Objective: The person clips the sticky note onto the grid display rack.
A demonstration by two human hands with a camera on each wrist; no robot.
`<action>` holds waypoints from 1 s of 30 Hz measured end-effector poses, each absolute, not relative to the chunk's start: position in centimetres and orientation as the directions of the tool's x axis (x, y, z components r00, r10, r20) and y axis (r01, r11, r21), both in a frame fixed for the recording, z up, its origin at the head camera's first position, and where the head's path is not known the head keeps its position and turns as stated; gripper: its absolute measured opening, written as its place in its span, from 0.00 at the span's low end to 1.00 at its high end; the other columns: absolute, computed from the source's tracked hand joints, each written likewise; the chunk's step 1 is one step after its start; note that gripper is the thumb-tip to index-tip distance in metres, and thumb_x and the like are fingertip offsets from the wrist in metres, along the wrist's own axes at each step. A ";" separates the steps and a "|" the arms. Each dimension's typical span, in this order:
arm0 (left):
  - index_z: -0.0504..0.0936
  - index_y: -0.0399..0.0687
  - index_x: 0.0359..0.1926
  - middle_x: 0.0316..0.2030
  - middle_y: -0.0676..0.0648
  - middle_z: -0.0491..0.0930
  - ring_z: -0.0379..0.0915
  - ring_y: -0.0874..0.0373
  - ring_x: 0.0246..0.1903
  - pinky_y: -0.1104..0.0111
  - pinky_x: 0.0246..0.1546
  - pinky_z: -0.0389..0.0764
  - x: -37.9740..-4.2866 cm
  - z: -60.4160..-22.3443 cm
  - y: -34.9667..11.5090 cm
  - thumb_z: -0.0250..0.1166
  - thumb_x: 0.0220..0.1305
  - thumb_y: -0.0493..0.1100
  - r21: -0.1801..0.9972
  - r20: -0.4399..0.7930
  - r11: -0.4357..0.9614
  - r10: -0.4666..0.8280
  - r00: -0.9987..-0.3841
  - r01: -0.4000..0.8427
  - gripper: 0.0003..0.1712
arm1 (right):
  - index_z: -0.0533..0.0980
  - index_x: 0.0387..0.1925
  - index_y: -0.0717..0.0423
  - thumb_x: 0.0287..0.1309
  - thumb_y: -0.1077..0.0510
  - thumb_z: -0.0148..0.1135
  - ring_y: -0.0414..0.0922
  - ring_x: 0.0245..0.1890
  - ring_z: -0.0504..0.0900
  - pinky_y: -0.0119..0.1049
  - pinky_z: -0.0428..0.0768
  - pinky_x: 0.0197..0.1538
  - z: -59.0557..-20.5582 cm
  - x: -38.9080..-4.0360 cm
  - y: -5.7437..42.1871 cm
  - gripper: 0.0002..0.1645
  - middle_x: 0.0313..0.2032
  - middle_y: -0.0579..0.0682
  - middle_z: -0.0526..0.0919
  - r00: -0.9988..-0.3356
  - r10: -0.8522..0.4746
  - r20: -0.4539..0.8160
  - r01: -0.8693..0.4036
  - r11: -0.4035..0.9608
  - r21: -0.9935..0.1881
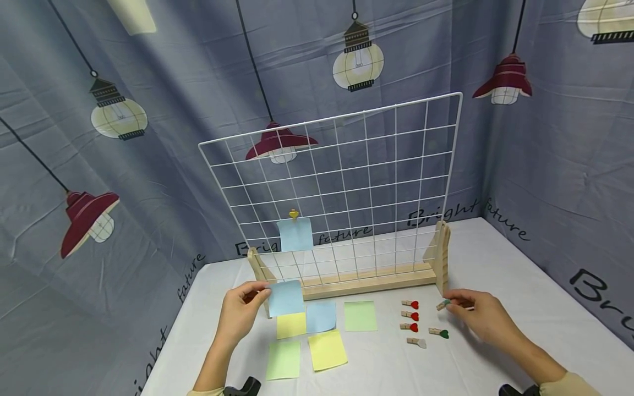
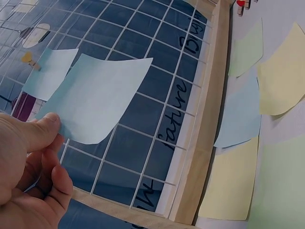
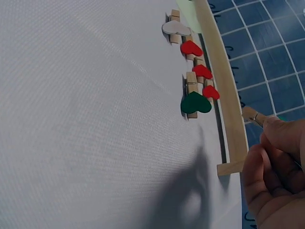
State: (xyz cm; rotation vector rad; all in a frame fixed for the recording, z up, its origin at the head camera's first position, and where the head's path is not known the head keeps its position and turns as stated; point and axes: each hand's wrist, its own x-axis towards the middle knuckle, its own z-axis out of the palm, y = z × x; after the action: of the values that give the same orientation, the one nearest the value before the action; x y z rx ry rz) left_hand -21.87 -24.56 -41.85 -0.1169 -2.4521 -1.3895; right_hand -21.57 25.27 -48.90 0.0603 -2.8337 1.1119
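Note:
My left hand (image 1: 239, 312) pinches a blue sticky note (image 1: 286, 298) by its left edge, in front of the lower left of the white wire grid (image 1: 367, 187). In the left wrist view that note (image 2: 97, 98) spreads out flat from thumb and finger. Above it, a second blue note (image 1: 295, 235) hangs on the grid from a clothespin with a yellow heart (image 1: 294, 214). Near the grid's right foot, my right hand (image 1: 482, 316) pinches a small wooden clothespin (image 1: 442, 305) with a green heart, mostly hidden behind the thumb in the right wrist view.
On the white table (image 1: 376, 368) lie green, yellow and blue sticky notes (image 1: 321, 317). To their right lie several heart clothespins: red ones (image 1: 410, 315), a white one (image 1: 416, 342) and a green one (image 1: 438, 333). A wooden base (image 1: 366, 280) holds the grid upright before a patterned curtain (image 1: 188, 192).

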 end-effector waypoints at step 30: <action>0.91 0.49 0.43 0.34 0.47 0.86 0.71 0.61 0.29 0.73 0.29 0.73 -22.4 -41.4 -23.2 0.72 0.66 0.40 0.814 0.336 0.512 -0.026 -0.942 0.276 0.07 | 0.84 0.56 0.59 0.68 0.59 0.66 0.51 0.44 0.85 0.34 0.80 0.36 -45.9 -22.4 24.3 0.17 0.51 0.60 0.88 -0.983 -0.030 0.184 -0.149 0.717 -0.681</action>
State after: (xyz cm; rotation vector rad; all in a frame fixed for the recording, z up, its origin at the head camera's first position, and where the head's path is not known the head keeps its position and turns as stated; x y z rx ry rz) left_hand -22.45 -23.18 -41.38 -0.2089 -2.4520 -1.4000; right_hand -22.41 24.28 -45.86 0.1455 -2.7612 1.1160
